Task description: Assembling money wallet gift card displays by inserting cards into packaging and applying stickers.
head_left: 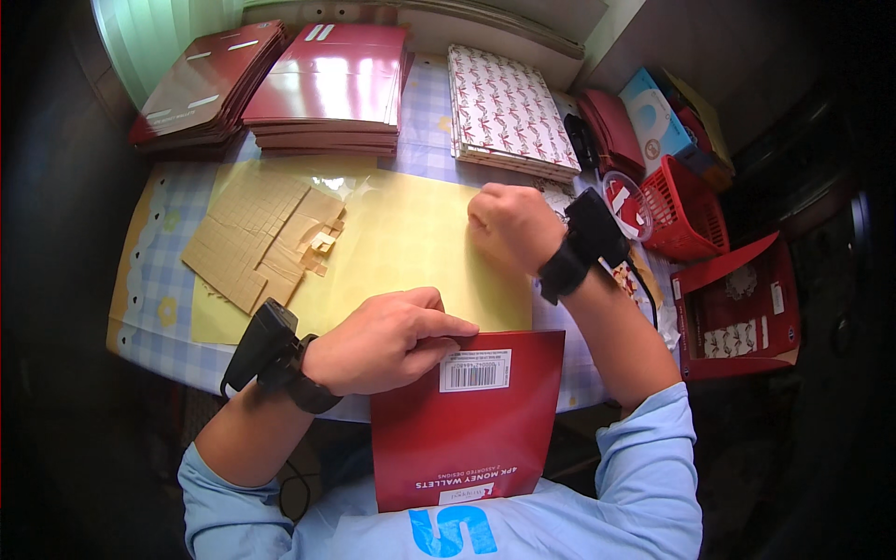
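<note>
A red, flat cardboard packet (pixel 467 434) with a white barcode label (pixel 476 371) leans between the table's near edge and my body. My left hand (pixel 387 341) grips its far edge, index finger stretched along the top and thumb on the face below. On the yellow sheet (pixel 420 233) rests my right hand (pixel 513 224), closed in a fist. Its curled fingers hide whatever may be inside. Left of centre lies a tan sheet (pixel 247 233) scored into small squares, with a few loose bits (pixel 322 243) at its right edge.
Two stacks of red packets, one at the far left (pixel 210 84) and one beside it (pixel 327 84), stand at the back. Right of them is a patterned white stack (pixel 509 107). A clear tub (pixel 625 201), red basket (pixel 686 210) and open red box (pixel 737 308) line the right side.
</note>
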Tool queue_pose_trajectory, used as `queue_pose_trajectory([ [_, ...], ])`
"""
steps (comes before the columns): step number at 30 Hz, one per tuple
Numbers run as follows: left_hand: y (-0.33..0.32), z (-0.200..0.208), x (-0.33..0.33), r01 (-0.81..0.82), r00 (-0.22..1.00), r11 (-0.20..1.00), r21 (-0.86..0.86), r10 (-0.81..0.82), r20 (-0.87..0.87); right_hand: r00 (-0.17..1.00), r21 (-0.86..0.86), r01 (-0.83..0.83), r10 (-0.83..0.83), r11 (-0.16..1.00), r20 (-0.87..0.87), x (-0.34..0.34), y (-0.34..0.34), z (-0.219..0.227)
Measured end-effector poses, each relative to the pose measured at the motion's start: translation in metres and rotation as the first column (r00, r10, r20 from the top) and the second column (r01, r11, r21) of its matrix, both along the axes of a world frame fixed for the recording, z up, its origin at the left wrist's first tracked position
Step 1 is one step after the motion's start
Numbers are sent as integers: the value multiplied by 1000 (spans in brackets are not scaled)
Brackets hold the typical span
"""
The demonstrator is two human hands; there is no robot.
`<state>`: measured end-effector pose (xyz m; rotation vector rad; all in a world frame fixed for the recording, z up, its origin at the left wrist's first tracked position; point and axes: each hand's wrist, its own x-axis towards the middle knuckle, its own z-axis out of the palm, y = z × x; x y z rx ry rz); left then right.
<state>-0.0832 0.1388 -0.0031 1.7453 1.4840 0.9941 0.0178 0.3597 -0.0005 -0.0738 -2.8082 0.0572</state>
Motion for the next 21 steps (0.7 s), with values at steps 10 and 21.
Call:
queue_pose_trajectory([
  [10, 2, 3, 0, 11, 1000, 1000, -8, -11, -8, 974, -849, 169, -219, 501, 64, 40, 12, 23],
  [21, -3, 16, 2, 13, 988, 1000, 13, -15, 155, 970, -310, -227, 185, 923, -160, 99, -70, 66],
])
